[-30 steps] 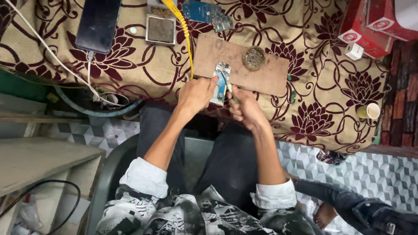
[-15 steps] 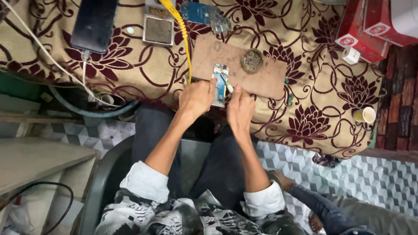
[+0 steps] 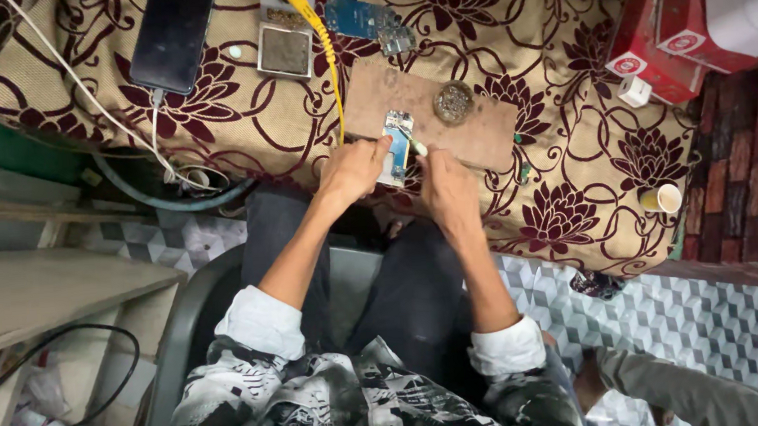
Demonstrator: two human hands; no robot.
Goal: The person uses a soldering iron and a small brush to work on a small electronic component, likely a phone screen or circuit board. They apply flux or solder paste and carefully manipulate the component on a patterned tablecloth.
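On the brown board, a small circuit board is pinned by the left hand, fingers clamped on its edge. A thin tool is pinched in the right hand, tip touching it.

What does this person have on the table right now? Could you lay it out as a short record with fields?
Setting: table under a beige cloth with dark red flowers
Work surface: brown board
Left hand: holds a small blue circuit board down on the brown board
Right hand: grips a thin tool, its tip on the circuit board
Near the hands: round tin, yellow cable
Further off: black phone, second blue board, red boxes, paper cup
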